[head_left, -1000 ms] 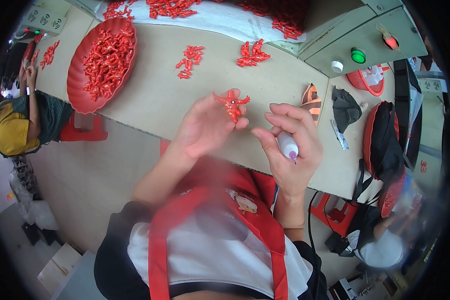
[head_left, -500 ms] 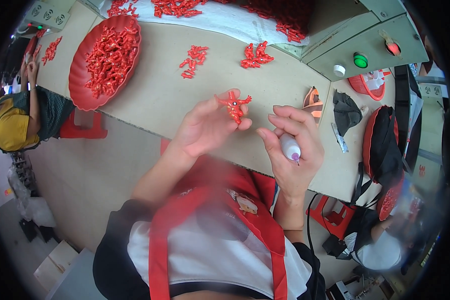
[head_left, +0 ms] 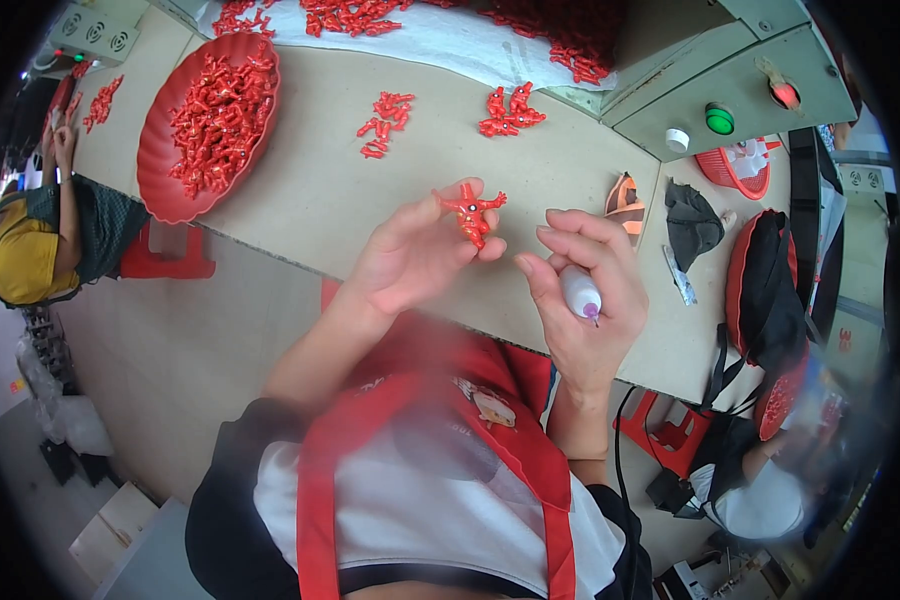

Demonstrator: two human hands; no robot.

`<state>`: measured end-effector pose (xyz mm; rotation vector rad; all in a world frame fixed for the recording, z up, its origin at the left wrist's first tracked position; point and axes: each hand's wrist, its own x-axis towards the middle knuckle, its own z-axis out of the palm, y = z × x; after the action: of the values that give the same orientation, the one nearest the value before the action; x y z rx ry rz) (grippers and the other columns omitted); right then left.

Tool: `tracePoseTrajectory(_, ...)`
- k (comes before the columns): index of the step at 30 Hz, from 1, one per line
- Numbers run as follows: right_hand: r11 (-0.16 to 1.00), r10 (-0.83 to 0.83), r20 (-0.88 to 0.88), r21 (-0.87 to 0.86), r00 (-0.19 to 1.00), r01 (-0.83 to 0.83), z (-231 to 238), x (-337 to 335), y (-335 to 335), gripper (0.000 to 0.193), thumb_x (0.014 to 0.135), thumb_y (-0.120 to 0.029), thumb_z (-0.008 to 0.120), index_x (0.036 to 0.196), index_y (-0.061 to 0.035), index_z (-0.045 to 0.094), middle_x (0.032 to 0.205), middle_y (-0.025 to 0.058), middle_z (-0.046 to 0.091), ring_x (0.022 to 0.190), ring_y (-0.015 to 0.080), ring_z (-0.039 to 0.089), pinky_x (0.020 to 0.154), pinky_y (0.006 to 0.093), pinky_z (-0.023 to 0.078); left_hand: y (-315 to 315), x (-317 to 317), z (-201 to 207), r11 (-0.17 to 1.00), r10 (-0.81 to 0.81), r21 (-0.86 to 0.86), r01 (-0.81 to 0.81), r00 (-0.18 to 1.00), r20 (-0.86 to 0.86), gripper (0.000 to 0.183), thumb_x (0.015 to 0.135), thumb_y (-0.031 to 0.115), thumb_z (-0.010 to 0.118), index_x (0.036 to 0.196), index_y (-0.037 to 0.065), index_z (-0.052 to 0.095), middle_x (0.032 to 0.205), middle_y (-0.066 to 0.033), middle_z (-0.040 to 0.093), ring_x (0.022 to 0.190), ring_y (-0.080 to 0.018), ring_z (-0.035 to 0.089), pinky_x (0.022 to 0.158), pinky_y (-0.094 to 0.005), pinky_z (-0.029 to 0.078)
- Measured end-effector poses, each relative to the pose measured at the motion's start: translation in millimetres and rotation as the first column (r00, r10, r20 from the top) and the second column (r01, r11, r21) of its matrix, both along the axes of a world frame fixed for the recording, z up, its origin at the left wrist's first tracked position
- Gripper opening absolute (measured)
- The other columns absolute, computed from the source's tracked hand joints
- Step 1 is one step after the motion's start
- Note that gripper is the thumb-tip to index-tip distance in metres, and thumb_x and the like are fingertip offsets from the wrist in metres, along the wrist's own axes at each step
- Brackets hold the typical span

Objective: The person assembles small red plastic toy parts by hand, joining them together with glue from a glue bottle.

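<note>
A small red figure [head_left: 473, 212] with spread limbs sits at centre frame. The left hand [head_left: 415, 255] pinches it in a narrow fingertip grip; the right hand [head_left: 585, 300] is closed around a white marker [head_left: 580, 296].

Plenty of open counter [head_left: 350, 200] around the red tray [head_left: 160, 170]: the stretch just right of it, up to the two small red-piece piles [head_left: 385, 110] [head_left: 508, 112], is passable. Farther right of the tray it gets crowded: orange tape holder [head_left: 625, 198], dark cloth [head_left: 692, 222], red basket [head_left: 735, 168] and the grey control box [head_left: 730, 85] block things.
</note>
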<state>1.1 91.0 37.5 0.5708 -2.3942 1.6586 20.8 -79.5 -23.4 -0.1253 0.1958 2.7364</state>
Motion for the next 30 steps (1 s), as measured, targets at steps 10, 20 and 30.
tracePoseTrajectory(10,1.0,0.002,-0.005,0.001,1.0,-0.002,-0.8,-0.8,0.2,0.025,0.065,0.006,0.071,0.088,0.0018,0.062,0.095,0.0092,0.058,0.065,0.0083,0.051,0.056,0.0195,0.042,-0.7,0.8,-0.6,1.0,0.006,-0.015,-0.006,1.0,0.003,0.036,0.086,0.032,0.056,0.112,0.008,0.051,0.099,-0.0127,0.056,0.085,-0.0254,0.059,0.085,-0.0332,0.044)
tracePoseTrajectory(20,1.0,-0.009,-0.007,0.007,1.0,0.009,-0.3,-0.2,0.6,0.024,0.065,0.005,0.071,0.087,0.0017,0.062,0.096,0.0094,0.058,0.065,0.0085,0.051,0.056,0.0196,0.042,0.8,0.3,0.9,1.0,0.009,-0.023,-0.008,1.0,0.025,0.036,0.086,0.031,0.056,0.112,0.008,0.051,0.097,-0.0117,0.056,0.083,-0.0232,0.058,0.084,-0.0329,0.043)
tracePoseTrajectory(30,1.0,-0.011,-0.001,0.0,1.0,0.011,-1.4,0.2,1.4,0.024,0.066,0.006,0.071,0.087,0.0021,0.062,0.096,0.0102,0.058,0.067,0.0089,0.053,0.057,0.0196,0.043,0.0,2.0,-2.1,0.998,0.009,-0.066,-0.009,1.0,0.007,0.04,0.085,0.032,0.057,0.115,0.007,0.049,0.099,-0.0119,0.057,0.085,-0.0231,0.06,0.085,-0.0326,0.045)
